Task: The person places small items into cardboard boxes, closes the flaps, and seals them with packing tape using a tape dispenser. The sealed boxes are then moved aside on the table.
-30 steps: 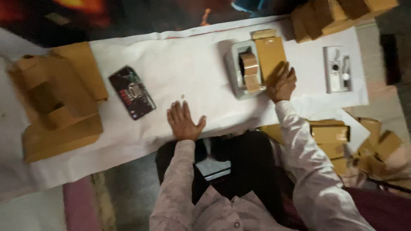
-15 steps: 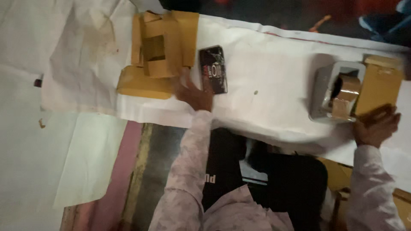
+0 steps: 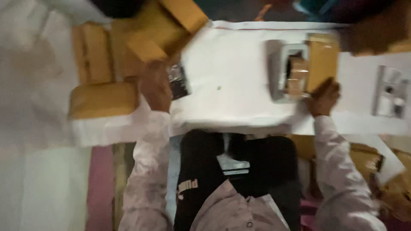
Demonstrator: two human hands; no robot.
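Observation:
My left hand (image 3: pixel 155 87) reaches to the left side of the white-covered table (image 3: pixel 231 102) and holds up a folded brown cardboard box (image 3: pixel 160 30), which is blurred by motion. A dark phone (image 3: pixel 179 81) lies just right of that hand. My right hand (image 3: pixel 324 97) rests on the near end of a flat brown cardboard piece (image 3: pixel 322 60). That piece lies beside a grey tape dispenser (image 3: pixel 286 70) with a roll of brown tape.
A stack of flat brown cardboard boxes (image 3: pixel 100 85) lies at the table's left end. A small grey device (image 3: pixel 389 92) sits at the right. More cardboard boxes (image 3: pixel 368 158) are piled on the floor at my right. My dark-trousered legs are under the table.
My left hand has moved left from the table middle to the box stack and lifted a cardboard box. My right hand stays by the cardboard piece at the dispenser.

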